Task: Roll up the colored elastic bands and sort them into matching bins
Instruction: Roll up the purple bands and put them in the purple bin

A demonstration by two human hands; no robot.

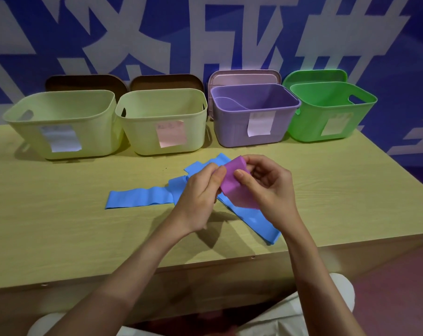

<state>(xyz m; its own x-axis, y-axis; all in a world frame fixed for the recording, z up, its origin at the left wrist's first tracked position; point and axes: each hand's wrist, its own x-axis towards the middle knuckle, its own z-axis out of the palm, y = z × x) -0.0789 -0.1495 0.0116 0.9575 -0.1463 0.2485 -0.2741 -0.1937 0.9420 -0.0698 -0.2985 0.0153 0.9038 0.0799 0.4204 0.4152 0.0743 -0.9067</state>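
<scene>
Both hands near worktop's front edge, mid-roll: left hand (pixel 200 190) & right hand (pixel 266 183) pinch the purple band (pixel 234 183), part rolled, roll axis running front-left to back-right, tail hanging toward front. Purple bin (pixel 254 132) at back edge holds one already, I think. Blue band (pixel 142 197) flat, unrolled, long axis roughly left-right.

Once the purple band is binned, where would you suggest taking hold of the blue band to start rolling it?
Probably the free left end of the blue band, from above: it lies flat and uncovered on the table, while its middle sits under both hands.
</scene>
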